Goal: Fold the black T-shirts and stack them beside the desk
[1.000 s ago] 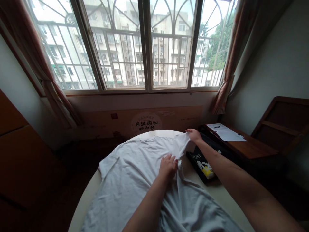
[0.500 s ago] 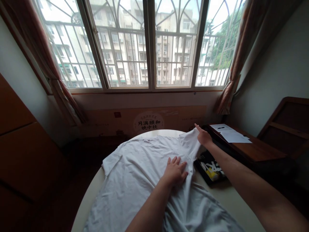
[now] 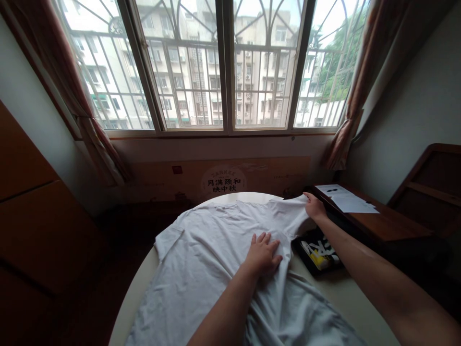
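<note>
A white T-shirt (image 3: 201,259) lies spread over a round pale table (image 3: 134,300), collar toward the window. My left hand (image 3: 262,253) rests flat on the shirt near its right side, fingers stretched out. My right hand (image 3: 314,207) is closed on the right sleeve (image 3: 293,210), holding it out toward the table's far right edge.
A black box with yellow and white print (image 3: 319,250) lies on the table right of the shirt. A dark wooden desk (image 3: 382,223) with papers (image 3: 347,199) and a pen stands at the right. A cardboard panel with printed characters (image 3: 223,180) leans under the barred window.
My right hand has drawn the sleeve outward to the right and lower. My left hand went from bunching the cloth to lying flat on it. The camera shifted slightly.
</note>
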Tool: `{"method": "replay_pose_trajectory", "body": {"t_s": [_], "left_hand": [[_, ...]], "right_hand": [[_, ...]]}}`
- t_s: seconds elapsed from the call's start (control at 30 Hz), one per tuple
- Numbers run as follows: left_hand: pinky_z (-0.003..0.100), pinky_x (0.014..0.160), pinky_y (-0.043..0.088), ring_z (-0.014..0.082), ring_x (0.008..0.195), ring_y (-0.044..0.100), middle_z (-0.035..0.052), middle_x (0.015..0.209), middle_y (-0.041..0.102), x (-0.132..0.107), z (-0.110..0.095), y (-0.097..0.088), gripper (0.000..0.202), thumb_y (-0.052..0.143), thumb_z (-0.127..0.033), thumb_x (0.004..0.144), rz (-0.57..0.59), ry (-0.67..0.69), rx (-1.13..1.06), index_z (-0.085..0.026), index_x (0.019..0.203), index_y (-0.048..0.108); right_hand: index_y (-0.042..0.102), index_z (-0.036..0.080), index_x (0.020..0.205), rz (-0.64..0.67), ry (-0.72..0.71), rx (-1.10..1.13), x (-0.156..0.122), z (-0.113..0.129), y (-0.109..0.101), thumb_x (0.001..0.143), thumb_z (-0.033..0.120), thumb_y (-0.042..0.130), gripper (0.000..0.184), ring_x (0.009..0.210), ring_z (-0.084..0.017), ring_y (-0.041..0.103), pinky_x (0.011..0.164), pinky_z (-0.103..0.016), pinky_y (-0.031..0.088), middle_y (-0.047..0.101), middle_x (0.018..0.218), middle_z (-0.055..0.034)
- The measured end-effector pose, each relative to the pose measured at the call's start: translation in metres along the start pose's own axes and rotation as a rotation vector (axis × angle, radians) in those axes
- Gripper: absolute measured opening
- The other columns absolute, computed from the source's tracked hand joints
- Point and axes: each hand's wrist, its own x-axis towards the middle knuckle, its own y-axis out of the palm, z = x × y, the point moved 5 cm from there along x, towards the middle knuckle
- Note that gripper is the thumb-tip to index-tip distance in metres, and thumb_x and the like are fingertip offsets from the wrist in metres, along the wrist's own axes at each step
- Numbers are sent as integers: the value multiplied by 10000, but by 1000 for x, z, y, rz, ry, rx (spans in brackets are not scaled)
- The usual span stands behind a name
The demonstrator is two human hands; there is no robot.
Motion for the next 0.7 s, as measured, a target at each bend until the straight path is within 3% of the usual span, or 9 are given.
{"method": "replay_pose_trajectory", "body": {"t_s": [0.13,0.23,0.4,0.57,0.7], "left_hand": [[648,1222,150,366,1515,293,161,1612,388,0,-1,-1,616,541,-554,933,1,-3,5,-274,1481,518],[646,1222,153,365,1515,294,165,1605,395,0,0,-1,620,549,-550,930,1,-12,0,-267,1480,518],[647,1222,158,363,1511,299,155,1599,403,1,0,0,612,551,-557,928,-4,-16,0,-273,1469,523],[667,1208,188,360,1492,321,126,1575,432,1,-1,-3,555,570,-524,923,-21,-4,23,-293,1427,548],[666,1208,201,352,1481,332,98,1569,447,4,0,-4,556,600,-462,898,-23,15,23,-299,1426,546]], "right_hand": [[762,137,1195,37,21,9,-9,-15,5,773,59,489,509,1059,-299,710,972,-399,540,769,1115,-144],[788,146,1130,37,-44,50,-14,-2,6,800,72,445,481,1033,-275,709,964,-387,537,769,1093,-132],[794,181,1096,56,-316,172,-29,59,10,854,82,395,477,1045,-210,687,985,-313,517,743,1115,-85],[763,198,1174,155,-713,247,-85,133,22,894,64,434,453,1029,-208,692,958,-321,533,718,1164,-96],[715,218,1264,269,-761,138,-130,166,47,930,82,482,430,1021,-200,706,918,-287,546,714,1211,-94]]}}
